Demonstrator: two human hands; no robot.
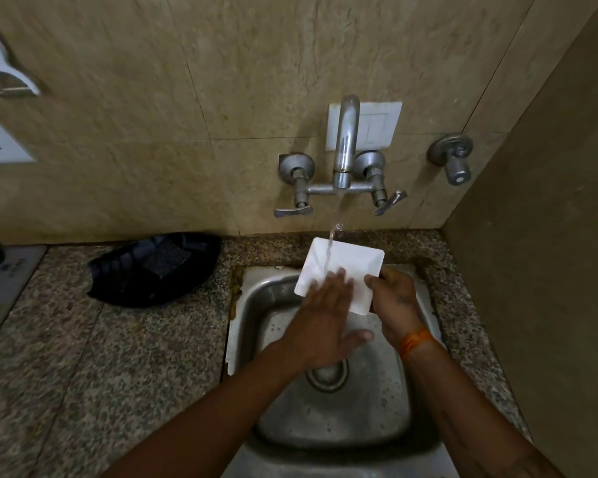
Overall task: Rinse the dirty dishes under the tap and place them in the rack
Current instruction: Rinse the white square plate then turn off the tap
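Fingers of the right hand (396,301) pinch the near right edge of the square white plate (346,267), tilted over the steel sink (377,408); the left hand (320,319) lies flat on it, fingers straight. Water from the chrome wall tap (346,143) strikes the plate. A black plastic rack (156,267) sits left on the speckled granite counter (83,374).

Person, two forearms, both bare, no sleeves seen. Right hand (396,305): orange thread band (415,341) wound round wrist just behind it. Left hand (320,326): nothing worn.
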